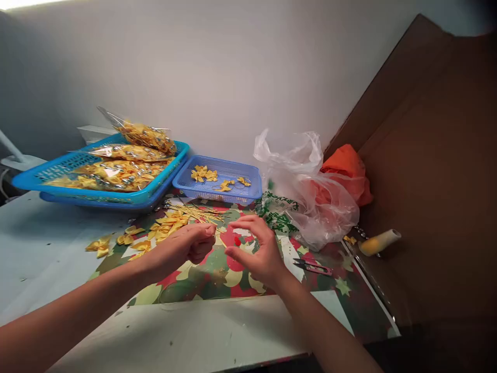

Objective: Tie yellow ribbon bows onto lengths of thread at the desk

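My left hand [196, 243] is closed in a pinch over the patterned sheet. From its fingertips a short thin gold cord [222, 240] sticks out toward my right hand [261, 252], which is open with thumb and fingers curved apart. The cord's tip is close to my right thumb; whether they touch I cannot tell. Just behind my left hand lie several yellow ribbon bows [166, 225] and a bundle of gold cords [198, 211]. A small red spot shows between the right thumb and fingers, seemingly on the sheet.
A blue basket [29, 178] at left holds clear bags of bows. A smaller blue basket [217, 195] has a few bows. Right of it sits a white plastic bag [326, 223] beside orange cloth [347, 168]. Thread snips [314, 267] and a thread spool [382, 242] lie near a cardboard wall [435, 171].
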{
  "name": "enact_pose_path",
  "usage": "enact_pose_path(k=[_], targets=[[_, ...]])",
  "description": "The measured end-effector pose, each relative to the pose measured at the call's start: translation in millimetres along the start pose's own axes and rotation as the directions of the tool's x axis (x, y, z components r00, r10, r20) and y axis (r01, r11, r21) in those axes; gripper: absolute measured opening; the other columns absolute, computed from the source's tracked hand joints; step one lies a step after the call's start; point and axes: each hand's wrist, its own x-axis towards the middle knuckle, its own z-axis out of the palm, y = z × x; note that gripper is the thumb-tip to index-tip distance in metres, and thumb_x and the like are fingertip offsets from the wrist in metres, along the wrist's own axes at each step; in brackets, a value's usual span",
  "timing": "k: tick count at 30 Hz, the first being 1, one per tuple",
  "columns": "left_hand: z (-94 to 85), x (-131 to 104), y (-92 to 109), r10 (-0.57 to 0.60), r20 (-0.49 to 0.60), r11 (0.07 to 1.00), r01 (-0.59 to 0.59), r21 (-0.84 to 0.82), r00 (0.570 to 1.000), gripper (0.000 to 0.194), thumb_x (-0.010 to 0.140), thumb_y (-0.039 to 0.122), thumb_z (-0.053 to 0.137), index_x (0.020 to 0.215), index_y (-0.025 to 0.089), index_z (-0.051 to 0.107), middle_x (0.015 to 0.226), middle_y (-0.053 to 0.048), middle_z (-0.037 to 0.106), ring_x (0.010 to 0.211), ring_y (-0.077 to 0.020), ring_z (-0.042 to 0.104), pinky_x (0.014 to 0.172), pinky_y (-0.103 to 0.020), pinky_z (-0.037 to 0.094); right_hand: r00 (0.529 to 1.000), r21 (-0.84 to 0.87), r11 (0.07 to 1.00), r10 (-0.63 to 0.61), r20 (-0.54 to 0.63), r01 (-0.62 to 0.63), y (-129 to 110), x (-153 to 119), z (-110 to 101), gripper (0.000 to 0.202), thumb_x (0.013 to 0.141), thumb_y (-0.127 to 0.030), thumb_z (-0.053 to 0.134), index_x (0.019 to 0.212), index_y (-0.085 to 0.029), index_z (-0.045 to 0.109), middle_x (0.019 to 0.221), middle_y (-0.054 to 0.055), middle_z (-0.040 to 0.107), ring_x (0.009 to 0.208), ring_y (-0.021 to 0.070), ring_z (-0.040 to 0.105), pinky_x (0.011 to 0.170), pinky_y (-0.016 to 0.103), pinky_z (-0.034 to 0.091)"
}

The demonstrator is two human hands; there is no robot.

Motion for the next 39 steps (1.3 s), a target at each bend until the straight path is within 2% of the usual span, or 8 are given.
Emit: enact_pose_path(k=[9,16,21,24,27,30,35,39], targets=[[-1.3,4,-20,-0.111,-0.043,0.992,0.113,0.047,0.993,0.048,0.081,0.056,0.059,0.060,0.021,0.033,0.057,0.005,0.023,0.053,-0.0109,0.017,0.047,-0.025,0.018,0.998,-0.169,0.985,0.036,0.060,-0.025,14,-7,19,0.008,0.086,-0.018,0.072,0.080,-0.022,0.069,0.089,-0.001,0.074,0.088,0.0156,0.067,0.090,0.036,0.041],[7.4,1,-32,-0.184,-0.063,0.923,0.150,-0.354,0.981,0.052,0.080,0.057,0.065,0.062,0.020,0.034,0.058,0.006,0.022,0.050,-0.0085,0.016,0.043,-0.021,0.024,0.990,0.020,0.990,0.139,0.019,-0.139,19,-9,19,0.012,0.089,-0.023,0.065,0.077,-0.021,0.067,0.081,0.000,0.071,0.080,0.0155,0.065,0.082,0.033,0.047],[15.3,1,-40,-0.223,-0.088,0.838,0.144,-0.526,0.971,0.046,0.076,0.049,0.076,0.062,0.018,0.045,0.057,0.007,0.021,0.050,-0.0067,0.017,0.042,-0.017,0.030,0.994,-0.075,0.991,0.113,0.015,-0.111,20,-14,22,0.011,0.086,-0.020,0.063,0.075,-0.021,0.064,0.078,0.000,0.069,0.077,0.0152,0.063,0.079,0.034,0.045],[15.6,1,-42,-0.221,-0.198,0.811,0.067,-0.581,0.955,0.035,0.072,0.041,0.080,0.066,0.016,0.057,0.060,0.004,0.036,0.051,-0.0060,0.026,0.045,-0.017,0.037,0.998,-0.168,0.984,0.066,0.015,-0.063,21,-17,23,0.011,0.085,-0.020,0.061,0.074,-0.021,0.063,0.074,-0.001,0.068,0.074,0.0151,0.061,0.078,0.035,0.042],[10.7,1,-48,-0.216,-0.342,0.871,0.022,-0.491,0.915,0.029,0.069,0.040,0.082,0.081,0.017,0.071,0.070,0.000,0.053,0.053,-0.0055,0.033,0.051,-0.019,0.042,0.999,-0.276,0.960,-0.033,0.040,0.043,21,-21,24,0.014,0.087,-0.021,0.059,0.073,-0.021,0.062,0.073,-0.002,0.067,0.071,0.0145,0.058,0.078,0.035,0.037],[5.3,0,-57,-0.186,-0.390,0.966,0.095,-0.240,0.902,0.036,0.073,0.048,0.078,0.090,0.017,0.076,0.060,0.001,0.050,0.055,-0.0094,0.039,0.053,-0.022,0.042,0.989,-0.365,0.920,-0.128,0.072,0.145,21,-22,21,0.016,0.089,-0.020,0.056,0.074,-0.022,0.061,0.076,-0.002,0.069,0.071,0.0140,0.057,0.080,0.036,0.034],[5.2,-4,-53,-0.021,-0.208,0.969,0.071,0.237,0.978,0.039,0.082,0.049,0.067,0.057,0.019,0.068,0.048,0.000,0.045,0.050,-0.0125,0.038,0.047,-0.025,0.031,0.965,-0.461,0.848,-0.229,0.128,0.262,22,-21,15,0.014,0.094,-0.018,0.051,0.084,-0.021,0.061,0.084,-0.002,0.071,0.075,0.0147,0.056,0.082,0.037,0.031],[2.7,-4,-45,0.071,-0.134,0.920,-0.013,0.391,0.988,0.040,0.083,0.045,0.066,0.051,0.020,0.064,0.051,-0.002,0.050,0.056,-0.0154,0.043,0.050,-0.025,0.034,0.956,-0.470,0.838,-0.194,0.218,0.278,25,-22,13,0.019,0.099,-0.019,0.047,0.086,-0.022,0.061,0.089,-0.001,0.071,0.080,0.0157,0.057,0.084,0.037,0.029]])
